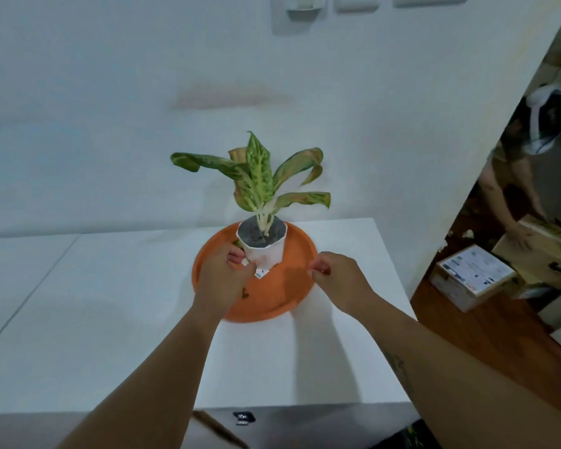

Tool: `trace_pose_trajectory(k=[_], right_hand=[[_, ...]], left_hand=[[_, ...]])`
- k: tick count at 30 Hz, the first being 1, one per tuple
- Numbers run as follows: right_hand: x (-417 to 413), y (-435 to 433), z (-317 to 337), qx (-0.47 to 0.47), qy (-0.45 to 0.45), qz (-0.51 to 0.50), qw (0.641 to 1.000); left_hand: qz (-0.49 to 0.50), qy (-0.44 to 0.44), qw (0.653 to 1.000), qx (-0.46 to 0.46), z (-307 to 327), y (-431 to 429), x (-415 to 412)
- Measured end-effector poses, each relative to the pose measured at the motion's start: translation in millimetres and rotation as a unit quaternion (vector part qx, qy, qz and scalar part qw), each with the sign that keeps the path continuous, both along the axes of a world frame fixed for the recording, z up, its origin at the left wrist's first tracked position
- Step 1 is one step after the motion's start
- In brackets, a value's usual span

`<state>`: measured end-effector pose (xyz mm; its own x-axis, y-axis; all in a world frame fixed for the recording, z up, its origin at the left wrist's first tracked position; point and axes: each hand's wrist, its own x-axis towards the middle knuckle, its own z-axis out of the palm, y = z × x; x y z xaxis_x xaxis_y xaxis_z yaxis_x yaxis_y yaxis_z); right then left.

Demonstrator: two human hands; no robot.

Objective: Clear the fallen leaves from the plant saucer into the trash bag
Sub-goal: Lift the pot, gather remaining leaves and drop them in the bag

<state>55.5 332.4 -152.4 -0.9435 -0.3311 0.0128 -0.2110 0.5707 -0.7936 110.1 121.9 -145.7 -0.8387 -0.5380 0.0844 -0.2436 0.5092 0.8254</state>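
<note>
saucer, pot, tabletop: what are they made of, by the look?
Saucer: probably plastic; even matte orange, thin moulded rim.
Pot: looks like a soft white plastic or paper grow bag; creased, faceted wall.
Tabletop: smooth white laminate or painted board, faint sheen; can't tell which.

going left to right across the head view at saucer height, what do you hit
bare white table top → left hand → white pot on the orange saucer → right hand → cardboard boxes on the floor
</note>
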Motion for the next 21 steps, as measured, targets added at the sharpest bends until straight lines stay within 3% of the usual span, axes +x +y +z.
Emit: trace_pose_trajectory(k=[7,10,16,21], right_hand=[[5,-53,-26,0.151,0.137,0.053,0.978],[4,-58,-36,0.192,0.144,0.079,0.968],[0,-56,-45,0.234,0.184,0.084,0.951],[-20,-65,-41,0.234,0.157,0.088,0.956]], left_hand=[[-0.153,0.055,0.981,-0.105,-21,-53,-35],[-0.213,0.038,0.974,-0.073,-21,-52,-50],[-0.23,0.051,0.971,-0.041,-26,-51,-70],[-0.233,0.063,0.97,-0.029,-29,-55,-80]])
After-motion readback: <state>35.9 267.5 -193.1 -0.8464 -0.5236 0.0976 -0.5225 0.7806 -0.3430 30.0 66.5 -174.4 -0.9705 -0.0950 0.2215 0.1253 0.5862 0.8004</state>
